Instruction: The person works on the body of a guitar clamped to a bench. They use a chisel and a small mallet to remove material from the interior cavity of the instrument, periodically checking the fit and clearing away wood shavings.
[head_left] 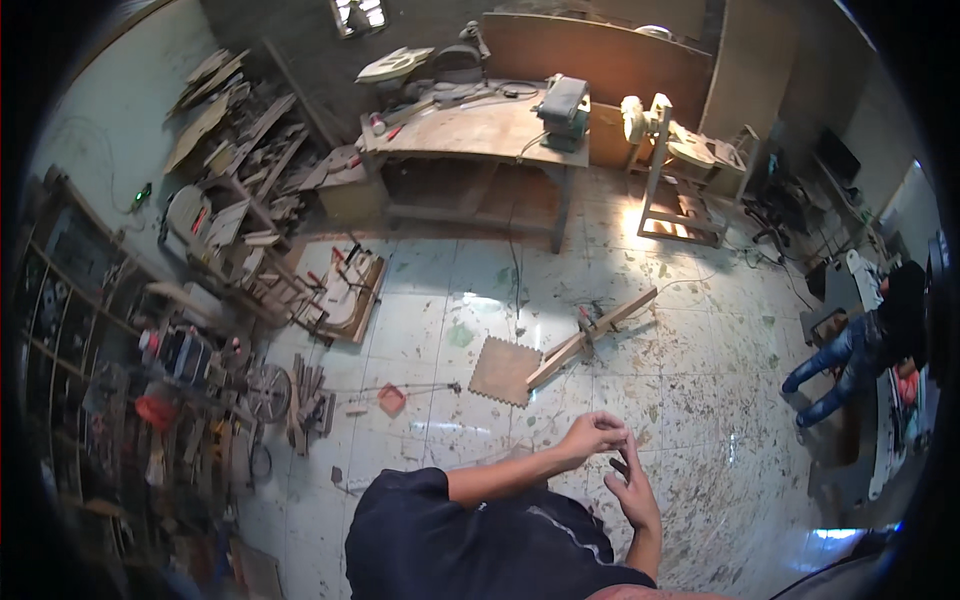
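Observation:
In front of my body my two hands meet above the floor. My left hand (591, 439) is closed in a pinch; whatever its fingertips hold, if anything, is too small to make out. My right hand (634, 494) has its fingers stretched and apart, one fingertip touching the left hand's fingers. I see nothing held in it. Beyond them, a brown square board (505, 372) with a zigzag edge lies on the floor. Next to it, two long wooden bars (566, 358) lie at a slant, with a dark tool or clamp (586, 335) across them.
A wooden workbench (460, 135) with a green machine (565, 112) stands at the back. Wood scraps (235, 130) pile up at the left, above a board with clamps (350, 290). A small red piece (392, 399) lies on the floor. Another person (850, 340) stands at the right.

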A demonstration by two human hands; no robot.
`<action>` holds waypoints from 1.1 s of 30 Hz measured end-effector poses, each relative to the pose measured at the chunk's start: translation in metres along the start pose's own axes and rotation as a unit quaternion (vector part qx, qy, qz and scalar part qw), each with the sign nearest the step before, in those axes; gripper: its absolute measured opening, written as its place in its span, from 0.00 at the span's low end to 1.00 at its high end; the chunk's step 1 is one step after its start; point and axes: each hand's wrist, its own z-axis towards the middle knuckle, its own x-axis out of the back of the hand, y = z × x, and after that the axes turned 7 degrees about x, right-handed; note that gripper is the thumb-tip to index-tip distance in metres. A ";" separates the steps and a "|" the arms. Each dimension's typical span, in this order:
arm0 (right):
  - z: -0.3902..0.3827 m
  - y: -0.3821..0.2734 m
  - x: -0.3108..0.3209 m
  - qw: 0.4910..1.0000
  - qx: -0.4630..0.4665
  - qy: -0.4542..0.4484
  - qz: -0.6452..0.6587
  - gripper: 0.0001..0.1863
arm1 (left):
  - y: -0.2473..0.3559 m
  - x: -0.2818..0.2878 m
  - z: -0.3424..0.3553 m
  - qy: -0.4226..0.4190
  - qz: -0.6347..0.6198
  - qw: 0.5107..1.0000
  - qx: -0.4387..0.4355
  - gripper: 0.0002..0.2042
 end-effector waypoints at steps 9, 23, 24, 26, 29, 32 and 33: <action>0.011 0.016 0.037 0.968 -0.011 -0.250 0.033 0.51 | -0.041 -0.012 -0.051 0.149 -0.120 0.972 -0.135 0.14; -0.078 0.046 0.033 0.840 -0.039 -0.539 0.051 0.50 | -0.202 -0.066 -0.162 0.351 -0.199 0.882 -0.244 0.15; -0.083 0.043 0.029 0.835 -0.042 -0.545 0.065 0.51 | -0.205 -0.069 -0.168 0.360 -0.184 0.880 -0.247 0.13; -0.093 0.046 0.021 0.828 -0.042 -0.557 0.055 0.51 | -0.215 -0.073 -0.180 0.379 -0.173 0.873 -0.254 0.12; -0.107 0.038 0.011 0.824 -0.045 -0.564 0.025 0.51 | -0.222 -0.075 -0.194 0.395 -0.170 0.864 -0.261 0.11; -0.124 0.028 0.001 0.843 -0.034 -0.537 0.001 0.52 | -0.231 -0.074 -0.207 0.354 -0.180 0.870 -0.292 0.10; -0.132 0.026 -0.003 0.839 -0.037 -0.543 -0.003 0.52 | -0.236 -0.073 -0.213 0.356 -0.186 0.867 -0.294 0.10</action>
